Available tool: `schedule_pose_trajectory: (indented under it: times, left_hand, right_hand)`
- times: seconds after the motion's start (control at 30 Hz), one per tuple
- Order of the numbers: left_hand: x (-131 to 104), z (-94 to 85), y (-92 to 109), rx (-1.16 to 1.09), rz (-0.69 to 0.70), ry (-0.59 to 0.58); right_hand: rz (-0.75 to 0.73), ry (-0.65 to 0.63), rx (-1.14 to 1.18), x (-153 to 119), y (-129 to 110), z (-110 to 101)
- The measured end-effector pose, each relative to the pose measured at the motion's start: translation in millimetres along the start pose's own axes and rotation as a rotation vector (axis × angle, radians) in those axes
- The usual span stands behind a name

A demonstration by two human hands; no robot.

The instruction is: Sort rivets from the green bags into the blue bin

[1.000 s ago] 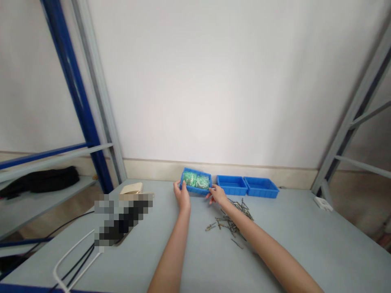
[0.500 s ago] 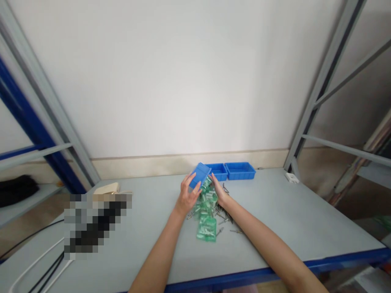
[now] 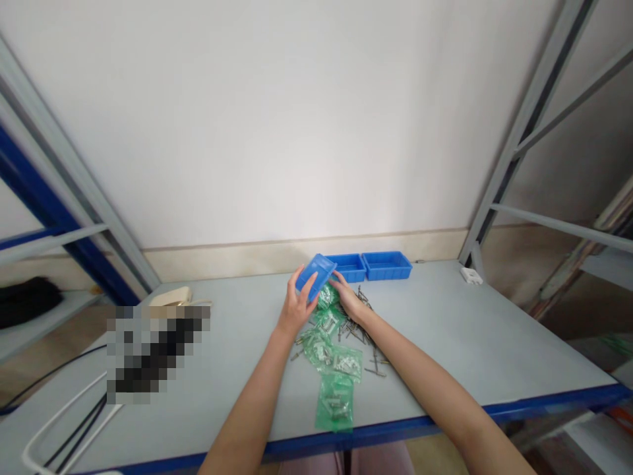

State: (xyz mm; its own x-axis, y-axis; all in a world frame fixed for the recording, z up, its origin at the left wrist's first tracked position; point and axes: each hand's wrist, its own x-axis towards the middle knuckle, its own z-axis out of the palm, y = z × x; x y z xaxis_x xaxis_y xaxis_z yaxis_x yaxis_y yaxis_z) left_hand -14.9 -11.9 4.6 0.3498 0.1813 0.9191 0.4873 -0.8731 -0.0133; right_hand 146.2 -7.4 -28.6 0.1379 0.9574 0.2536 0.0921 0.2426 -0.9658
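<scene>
Hands [image 3: 295, 307] [image 3: 352, 305] hold a blue bin [image 3: 319, 268] (underside showing) over translucent green packets [image 3: 335, 401].

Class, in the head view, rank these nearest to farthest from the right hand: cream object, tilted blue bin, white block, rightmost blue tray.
From the right hand:
1. Tilted blue bin, just left
2. Rightmost blue tray, right and behind
3. White block, farther right
4. Cream object, far left

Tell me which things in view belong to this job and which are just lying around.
Probably the job:
tilted blue bin, in the left hand, right hand beside it
green bags
loose metal pieces
two blue bins behind

Likely just lying about:
cream object
white object, far right
dark cloth, far left
</scene>
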Motion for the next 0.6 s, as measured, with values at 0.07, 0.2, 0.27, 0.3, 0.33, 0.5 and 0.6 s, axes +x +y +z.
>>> schedule_pose_trajectory:
  times: [0.07, 0.2, 0.27, 0.3, 0.33, 0.5, 0.6]
  left_hand:
    - [-0.5, -2.2, -3.5, 0.039, 0.011, 0.003]
    - [-1.3, -8.6, -10.7, 0.11, 0.045, 0.018]
    - [-0.8, -12.5, -14.4, 0.12, 0.034, 0.044]
    - [-0.4, -14.4, -16.1, 0.123, 0.016, 0.063]
    - [0.3, -16.4, -17.6, 0.125, -0.012, 0.089]
    - [8.0, -24.8, -20.3, 0.129, -0.258, 0.293]
    - [13.8, -28.3, -24.5, 0.105, -0.476, 0.414]
  right_hand:
    - [0.018, -0.001, 0.09, 0.4, -0.3, -0.8]
    - [-0.006, -0.043, 0.041, 0.8, -3.1, -1.9]
    - [-0.023, -0.063, -0.014, 0.9, -4.4, -2.5]
    - [-0.037, -0.07, -0.037, 1.0, -4.6, -2.8]
    - [-0.052, -0.078, -0.058, 1.0, -4.6, -3.2]
    - [-0.103, -0.109, -0.193, 1.0, -0.3, -6.3]
    - [-0.125, -0.096, -0.265, 0.8, 2.1, -8.5]
